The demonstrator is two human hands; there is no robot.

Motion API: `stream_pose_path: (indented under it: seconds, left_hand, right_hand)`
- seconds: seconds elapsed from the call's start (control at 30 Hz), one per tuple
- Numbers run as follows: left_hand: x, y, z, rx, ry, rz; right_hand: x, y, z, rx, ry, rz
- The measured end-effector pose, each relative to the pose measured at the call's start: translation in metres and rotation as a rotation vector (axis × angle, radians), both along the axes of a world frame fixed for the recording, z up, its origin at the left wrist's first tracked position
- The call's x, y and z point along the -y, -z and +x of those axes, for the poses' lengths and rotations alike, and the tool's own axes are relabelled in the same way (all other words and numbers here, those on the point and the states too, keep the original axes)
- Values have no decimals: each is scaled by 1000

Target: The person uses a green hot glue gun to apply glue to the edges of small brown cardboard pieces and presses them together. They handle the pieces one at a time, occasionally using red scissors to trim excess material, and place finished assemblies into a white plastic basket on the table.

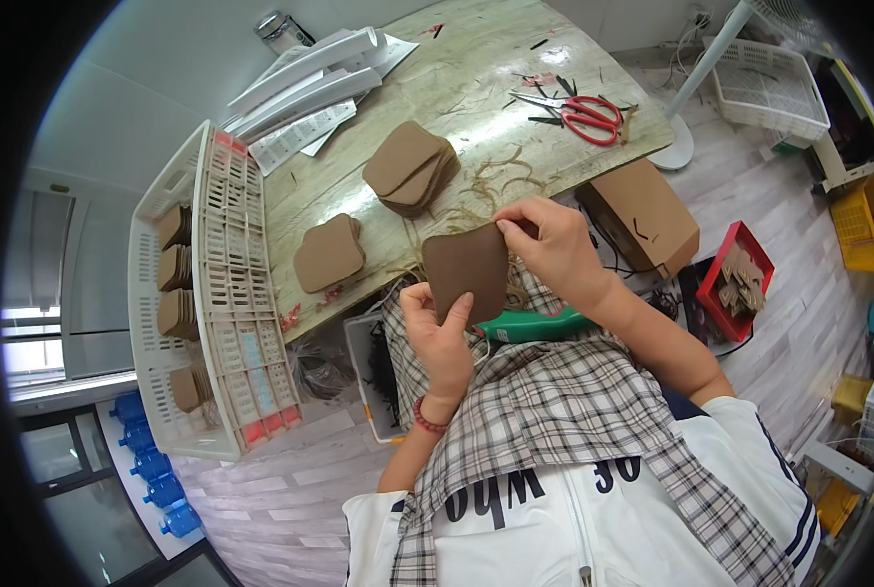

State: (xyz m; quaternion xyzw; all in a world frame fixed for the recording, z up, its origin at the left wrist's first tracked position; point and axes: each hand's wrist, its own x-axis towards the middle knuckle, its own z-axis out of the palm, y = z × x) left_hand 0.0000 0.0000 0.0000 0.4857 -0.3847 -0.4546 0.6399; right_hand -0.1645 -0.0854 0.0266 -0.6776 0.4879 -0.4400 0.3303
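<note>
A brown, rounded-corner square piece point(466, 269), perhaps leather or foam, is held up over my lap near the table edge. My left hand point(440, 338) grips its lower edge, thumb on the face. At its upper right corner my right hand point(554, 243) pinches the rim; whether a thread or strip is also in that pinch is too small to tell. Beyond my hands lies a tall stack of similar pieces point(403, 161), with a smaller stack point(327, 256) to the left. Thin tan trimmings point(500, 184) are scattered beside them. A green tool point(530, 326) lies across my lap, partly hidden.
On the table point(466, 88) are red-handled scissors point(593, 119) and rolled papers point(310, 78). A white crate point(246, 293) with brown stacks stands at the left. Right of the table are a cardboard box point(642, 210), a red tray of scraps point(764, 256) and a fan stand point(706, 83).
</note>
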Motion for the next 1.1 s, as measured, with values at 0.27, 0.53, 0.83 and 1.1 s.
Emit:
stream_pose_path:
  seconds: [0.27, 0.53, 0.83, 1.1]
  left_hand:
    - [2, -7, 2, -441, 144, 203]
    - [2, -7, 4, -472, 152, 206]
    - [2, -9, -2, -311, 79, 139]
    - [1, -3, -2, -177, 53, 65]
  right_hand:
    - [3, -20, -14, 423, -168, 581]
    - [0, -21, -17, 580, -192, 691]
    - [0, -14, -17, 494, -169, 623]
    - [0, -12, -16, 441, -165, 612]
